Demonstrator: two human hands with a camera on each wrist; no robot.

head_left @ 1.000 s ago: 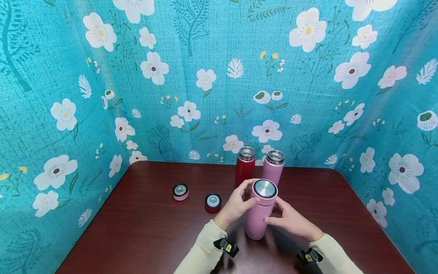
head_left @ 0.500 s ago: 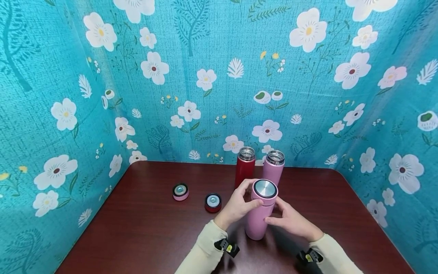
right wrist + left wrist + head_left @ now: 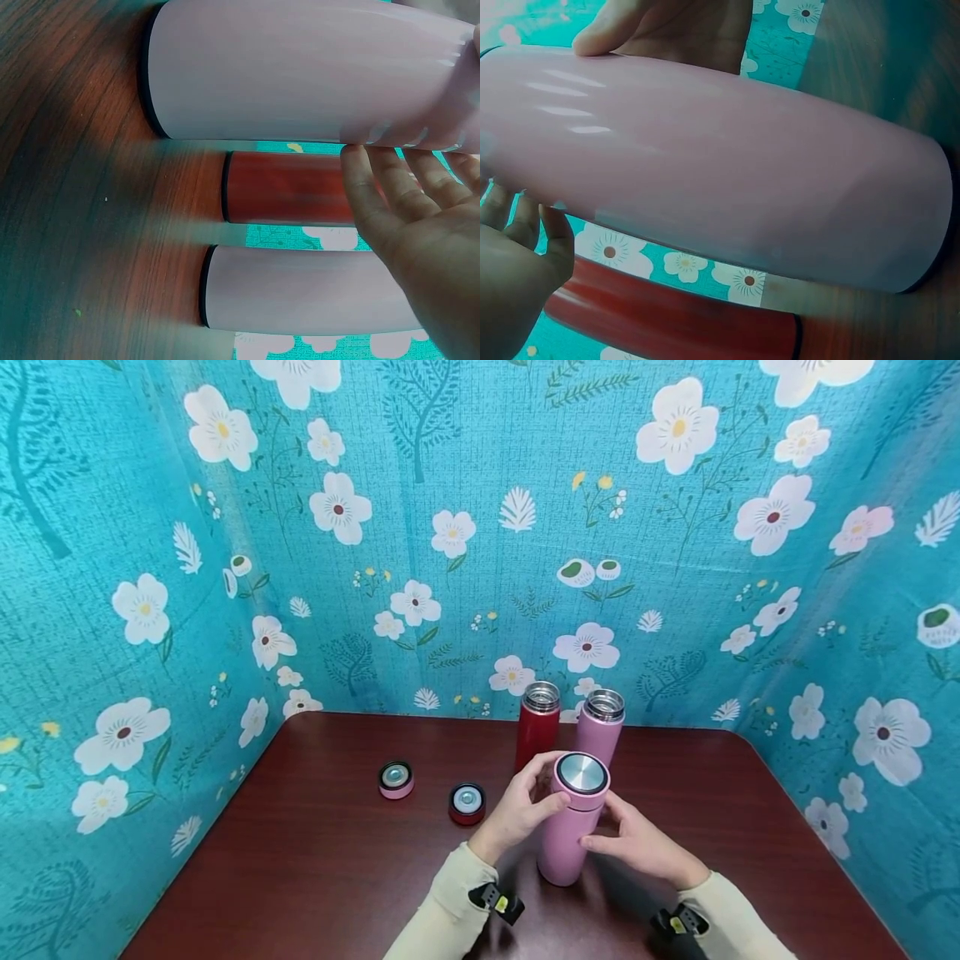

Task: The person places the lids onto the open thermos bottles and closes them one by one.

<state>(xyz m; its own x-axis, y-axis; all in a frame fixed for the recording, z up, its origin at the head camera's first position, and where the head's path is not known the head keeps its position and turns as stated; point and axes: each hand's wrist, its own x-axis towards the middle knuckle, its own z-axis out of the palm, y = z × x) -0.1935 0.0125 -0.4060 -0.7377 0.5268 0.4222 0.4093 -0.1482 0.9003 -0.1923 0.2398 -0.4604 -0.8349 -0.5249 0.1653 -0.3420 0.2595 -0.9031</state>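
Pink flask (image 3: 570, 827) upright on dark wooden table (image 3: 322, 868), both hands curled around it; floral teal backdrop (image 3: 450, 527)

A: Anything different from a second ago?

B: Barely. The left hand (image 3: 517, 808) shifted its thumb a hair on the steel-topped cap of the capped pink steel flask (image 3: 572, 820); that's all.
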